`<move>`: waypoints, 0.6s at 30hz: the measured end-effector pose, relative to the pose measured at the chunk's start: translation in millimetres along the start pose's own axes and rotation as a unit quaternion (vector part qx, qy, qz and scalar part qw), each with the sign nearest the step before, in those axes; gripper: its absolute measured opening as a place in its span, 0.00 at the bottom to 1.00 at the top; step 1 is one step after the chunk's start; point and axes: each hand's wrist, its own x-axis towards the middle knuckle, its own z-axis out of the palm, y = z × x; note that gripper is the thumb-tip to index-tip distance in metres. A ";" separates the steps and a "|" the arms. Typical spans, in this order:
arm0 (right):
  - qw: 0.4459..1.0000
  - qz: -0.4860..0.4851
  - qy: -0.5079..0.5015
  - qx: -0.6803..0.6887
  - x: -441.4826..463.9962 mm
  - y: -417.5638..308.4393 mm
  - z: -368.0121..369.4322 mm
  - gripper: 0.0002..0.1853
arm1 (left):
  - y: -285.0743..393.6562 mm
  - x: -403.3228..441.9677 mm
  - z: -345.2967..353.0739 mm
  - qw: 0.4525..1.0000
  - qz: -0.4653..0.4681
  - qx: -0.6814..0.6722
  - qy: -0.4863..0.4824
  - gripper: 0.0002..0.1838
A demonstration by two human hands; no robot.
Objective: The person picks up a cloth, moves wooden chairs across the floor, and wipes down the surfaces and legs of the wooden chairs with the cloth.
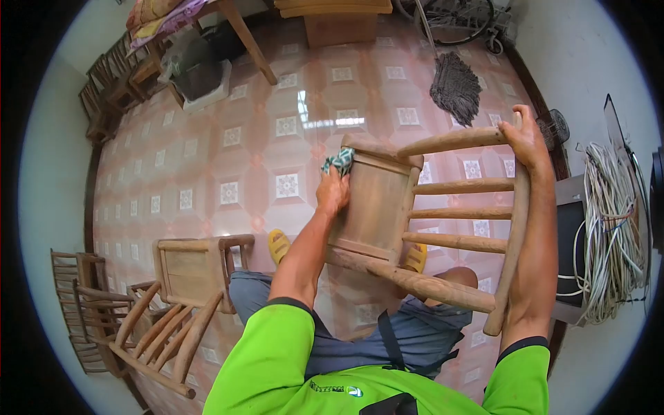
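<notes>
A wooden chair (377,200) is tilted in front of me, its slatted back toward my right side. My right hand (529,142) grips the far end of the chair's top rail, fingers wrapped round it. At the seat's left edge, my left hand (334,188) is closed on a green-and-white patterned cloth (339,161) and presses it against the wood near the far left corner. The chair's legs are mostly hidden below the seat.
Left of me stands another wooden chair (187,270), with more chairs (83,297) behind it. A grey mop (454,88) rests on the tiled floor ahead. Coiled white cable (612,235) lies at my right. A wooden table leg (249,41) and a wheelchair (463,17) are farther off.
</notes>
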 end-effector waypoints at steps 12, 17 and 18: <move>0.989 0.126 -0.018 0.078 -9.8 -26.0 -7.3 0.36 | -57.4 -47.6 -14.0 0.976 -0.126 -0.120 -0.134 0.42; 0.978 0.164 -0.011 0.126 -10.5 -32.9 -8.2 0.33 | -60.4 -93.2 -46.0 0.962 -0.142 -0.153 -0.178 0.44; 0.979 0.161 -0.008 0.127 -9.0 -32.2 -8.5 0.33 | -60.7 -96.3 -48.5 0.961 -0.144 -0.152 -0.182 0.44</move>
